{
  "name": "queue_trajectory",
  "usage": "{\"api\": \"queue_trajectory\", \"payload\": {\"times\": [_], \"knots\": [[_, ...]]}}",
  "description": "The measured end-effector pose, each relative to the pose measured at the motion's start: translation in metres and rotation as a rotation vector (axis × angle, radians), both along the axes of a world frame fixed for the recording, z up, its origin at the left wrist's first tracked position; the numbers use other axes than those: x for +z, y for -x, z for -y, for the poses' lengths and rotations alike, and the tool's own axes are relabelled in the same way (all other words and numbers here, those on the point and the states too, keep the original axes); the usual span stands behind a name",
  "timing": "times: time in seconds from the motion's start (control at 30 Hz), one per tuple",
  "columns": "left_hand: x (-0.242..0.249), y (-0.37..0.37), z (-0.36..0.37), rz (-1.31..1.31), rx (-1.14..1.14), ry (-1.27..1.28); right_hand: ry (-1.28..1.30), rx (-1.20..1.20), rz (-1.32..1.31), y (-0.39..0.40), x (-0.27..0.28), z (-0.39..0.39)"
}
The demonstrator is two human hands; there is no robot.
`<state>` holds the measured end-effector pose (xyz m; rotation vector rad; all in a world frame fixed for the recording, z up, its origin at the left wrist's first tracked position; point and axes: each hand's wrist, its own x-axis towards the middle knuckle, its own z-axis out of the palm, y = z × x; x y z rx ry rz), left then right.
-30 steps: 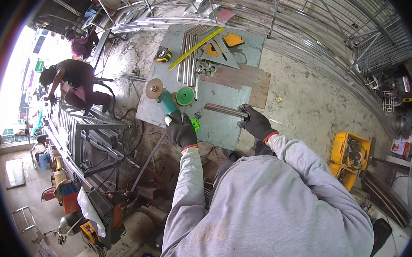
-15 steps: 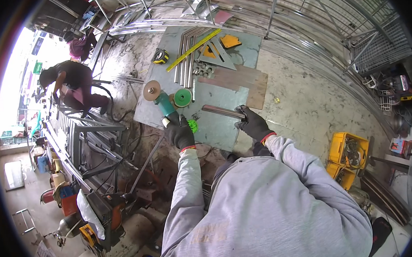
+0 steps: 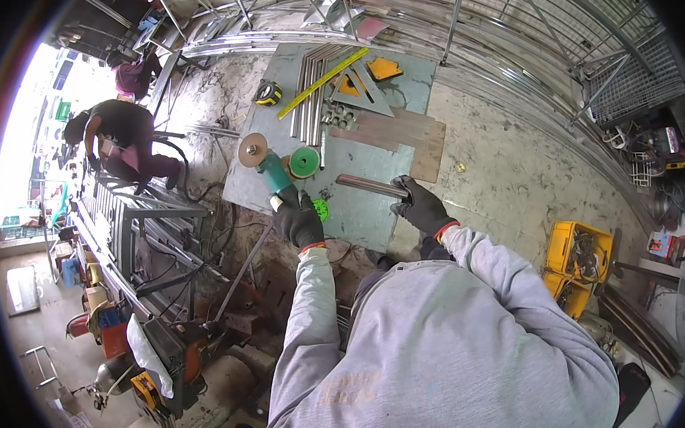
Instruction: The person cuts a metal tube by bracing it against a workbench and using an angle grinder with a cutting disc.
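My left hand, in a dark glove, is closed around the body of a green angle grinder. The grinder's thin brown disc points away from me at the far left of the grey sheet. My right hand, gloved too, grips one end of a short metal tube, whose other end points left over the sheet. Between the two hands and beyond them lies a round green disc. A bright green round piece shows beside my left glove.
On the grey sheet lie metal tubes, a yellow ruler, a tape measure, a triangular square and short tube pieces. Yellow crates stand right. A co-worker bends over metal frames at left.
Both my hands, the grinder and the tube stay almost still. The co-worker at left has shifted the head and an arm slightly.
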<state>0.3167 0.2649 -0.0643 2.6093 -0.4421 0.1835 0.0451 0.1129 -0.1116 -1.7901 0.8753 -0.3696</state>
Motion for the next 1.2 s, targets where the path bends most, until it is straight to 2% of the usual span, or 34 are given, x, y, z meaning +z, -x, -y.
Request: {"api": "queue_trajectory", "payload": {"times": [0.23, 0.37, 0.43, 0.5, 0.57, 0.63, 0.7, 0.73, 0.8, 0.9, 0.93, 0.97, 1.03, 1.2], "knots": [[-0.002, 0.002, 0.000, -0.001, 0.000, -0.019, -0.019, -0.005, 0.030, 0.000, 0.006, -0.001], [-0.004, 0.001, 0.001, 0.016, 0.027, -0.027, 0.094, -0.052, 0.005, 0.000, 0.016, -0.002], [-0.006, -0.001, -0.001, 0.016, 0.033, -0.024, -0.237, -0.098, 0.027, 0.008, 0.014, 0.002], [-0.006, -0.001, -0.001, -0.013, 0.002, 0.031, -0.291, -0.108, 0.113, 0.017, 0.008, 0.000], [-0.007, 0.000, -0.002, -0.029, 0.030, -0.013, -0.518, -0.205, 0.249, 0.026, 0.008, -0.001], [-0.009, 0.002, -0.003, 0.037, 0.004, 0.008, -0.544, -0.189, 0.201, 0.035, 0.016, 0.002], [-0.012, -0.002, -0.003, 0.037, 0.011, 0.015, -0.721, -0.172, 0.146, 0.044, 0.020, 0.008], [-0.014, -0.003, -0.003, 0.056, 0.010, 0.019, -0.717, -0.169, 0.139, 0.048, 0.017, 0.013], [-0.016, -0.002, -0.003, 0.070, 0.009, 0.027, -1.041, -0.103, 0.090, 0.054, 0.002, 0.023], [-0.019, -0.003, -0.002, 0.082, 0.011, 0.035, -1.137, -0.156, 0.095, 0.054, 0.007, 0.016], [-0.020, -0.003, -0.001, 0.080, 0.019, 0.024, -1.080, -0.286, 0.075, 0.047, 0.008, 0.010], [-0.016, -0.003, -0.001, 0.080, 0.027, 0.011, -1.075, -0.282, 0.072, 0.045, 0.009, 0.010], [-0.009, -0.001, 0.001, 0.042, 0.032, -0.016, -0.859, -0.248, 0.126, 0.042, 0.010, 0.009], [0.013, -0.008, 0.010, -0.136, 0.070, -0.128, -0.749, -0.148, 0.041, 0.032, 0.021, 0.010]]}}
